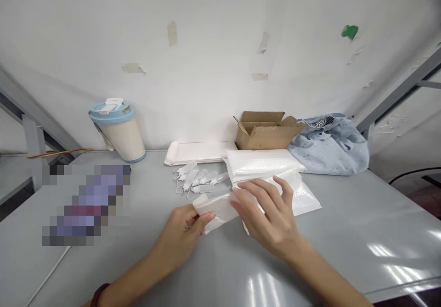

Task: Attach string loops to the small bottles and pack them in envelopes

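Observation:
My left hand (188,224) is closed on the left end of a white padded bag (220,208), its thumb on top. At the bag's right part is my right hand (268,210), thumb and index finger pinching at it while the other fingers are spread and bent. The right hand covers part of the bag. Just behind lie several small clear squeeze bottles (203,187) with white caps and loop straps. A stack of white plastic mailers (262,164) sits behind the right hand, with one mailer (306,197) sticking out to the right.
Against the wall stand a cream cup (126,137) with a blue lid, a flat white pack (203,151), an open cardboard box (267,137) and a light blue cloth bag (330,148). A blurred-out item (89,206) with a white cable lies left on the grey table (144,197).

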Demonstrator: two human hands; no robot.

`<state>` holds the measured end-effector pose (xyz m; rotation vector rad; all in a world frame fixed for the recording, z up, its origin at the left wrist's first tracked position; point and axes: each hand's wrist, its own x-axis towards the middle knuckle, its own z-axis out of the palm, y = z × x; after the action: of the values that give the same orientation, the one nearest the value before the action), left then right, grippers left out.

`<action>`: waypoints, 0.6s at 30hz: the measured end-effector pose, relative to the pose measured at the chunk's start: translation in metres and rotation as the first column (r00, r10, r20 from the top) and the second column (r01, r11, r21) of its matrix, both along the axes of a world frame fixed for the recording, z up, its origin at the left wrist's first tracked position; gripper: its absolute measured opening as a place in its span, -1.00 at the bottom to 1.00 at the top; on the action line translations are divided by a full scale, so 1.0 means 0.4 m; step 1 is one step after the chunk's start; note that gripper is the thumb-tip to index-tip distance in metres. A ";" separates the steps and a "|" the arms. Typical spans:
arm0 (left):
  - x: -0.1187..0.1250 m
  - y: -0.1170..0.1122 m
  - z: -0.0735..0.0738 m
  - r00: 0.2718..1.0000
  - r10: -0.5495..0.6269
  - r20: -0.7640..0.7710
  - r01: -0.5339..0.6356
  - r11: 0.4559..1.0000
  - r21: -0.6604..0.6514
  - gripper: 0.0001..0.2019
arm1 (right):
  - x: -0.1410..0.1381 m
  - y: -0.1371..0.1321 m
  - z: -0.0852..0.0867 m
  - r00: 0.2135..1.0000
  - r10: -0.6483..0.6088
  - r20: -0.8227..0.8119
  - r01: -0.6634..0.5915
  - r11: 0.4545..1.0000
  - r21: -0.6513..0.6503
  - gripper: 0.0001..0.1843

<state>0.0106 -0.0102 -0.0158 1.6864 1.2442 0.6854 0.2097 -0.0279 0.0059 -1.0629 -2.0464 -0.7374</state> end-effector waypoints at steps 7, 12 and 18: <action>0.080 0.002 0.006 0.964 -0.085 0.251 0.172 0.921 -0.349 -0.65 | 0.076 0.042 0.026 1.000 -0.006 -0.029 0.002 0.991 -0.133 -0.74; 0.165 0.021 0.010 0.920 -0.011 0.391 0.221 0.839 -0.496 -0.79 | 0.140 0.084 0.006 0.984 -0.134 0.114 0.163 0.939 -0.302 -0.75; 0.195 0.047 -0.016 0.954 0.062 0.294 0.108 0.842 -0.528 -0.73 | 0.170 0.100 0.000 0.931 -0.326 0.164 0.364 0.850 -0.380 -0.83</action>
<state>0.0887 0.0088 -0.0220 1.0794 1.0660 0.4895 0.2779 0.0123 0.0057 -1.6978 -2.1684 -0.5502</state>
